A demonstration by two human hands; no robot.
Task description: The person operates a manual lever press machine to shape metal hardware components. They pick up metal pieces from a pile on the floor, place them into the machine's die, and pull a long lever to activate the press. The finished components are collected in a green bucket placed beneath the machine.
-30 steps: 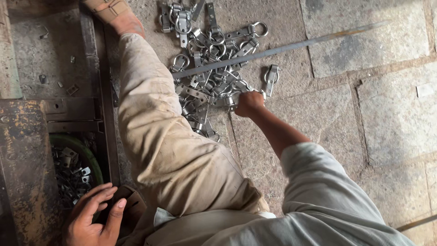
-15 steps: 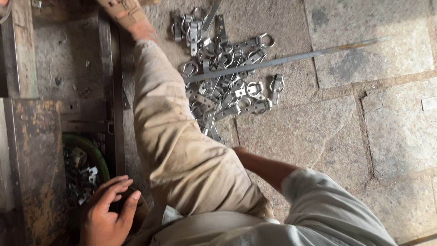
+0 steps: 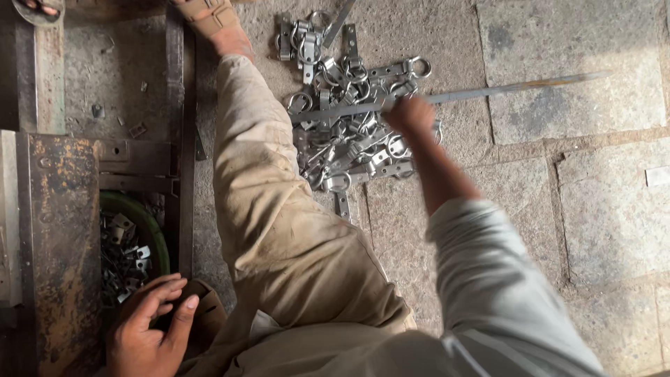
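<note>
My right hand (image 3: 410, 115) is stretched out over a heap of grey metal ring brackets (image 3: 342, 132) on the stone floor, at a long thin metal rod (image 3: 523, 87) lying across the heap. The hand is blurred and its fingers curl downward; whether it grips anything is unclear. My left hand (image 3: 150, 328) rests low at the left with fingers spread on a dark rounded object (image 3: 206, 314), holding nothing. My leg in beige trousers (image 3: 272, 209) lies between the two hands.
A green tub (image 3: 155, 234) of small metal pieces sits beside a rusty metal block (image 3: 59, 244) at the left. A steel frame (image 3: 183, 139) runs along the leg. My sandalled foot (image 3: 209, 14) is at the top. Stone slabs (image 3: 593, 209) lie to the right.
My right hand was in the heap, drew back behind my leg, and now reaches out to the heap again near the rod. The left hand has stayed on the dark object.
</note>
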